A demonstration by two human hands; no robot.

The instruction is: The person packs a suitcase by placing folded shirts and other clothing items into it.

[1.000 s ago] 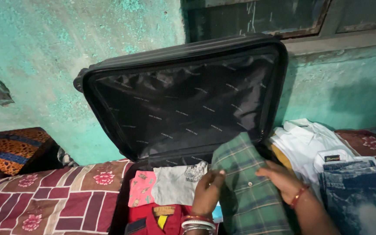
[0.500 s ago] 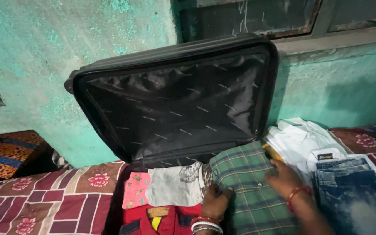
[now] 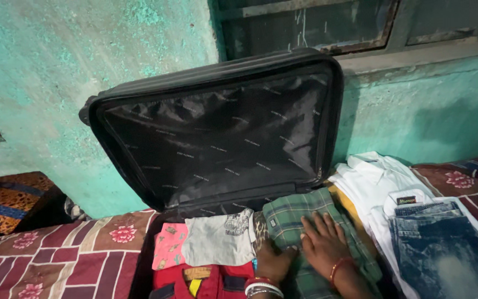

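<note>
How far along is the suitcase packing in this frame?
Done: a pink garment, a grey T-shirt and a red garment already lie in the open black suitcase. In hand: the right hand lies flat on a green plaid shirt in the case, with the left hand at the shirt's edge. Left: white shirts and folded jeans lie outside on the bed.

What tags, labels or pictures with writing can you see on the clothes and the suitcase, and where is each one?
Waist label: small dark rectangle with pale marks, top of the folded jeans, far right.
Shirt tag: tiny pale square on the green checked shirt, beside the right hand.
Print: dark drawing on the grey T-shirt.
Patch: tan rectangle on the red garment.
Lining: black, scattered small pale marks, inside the raised lid.
</note>
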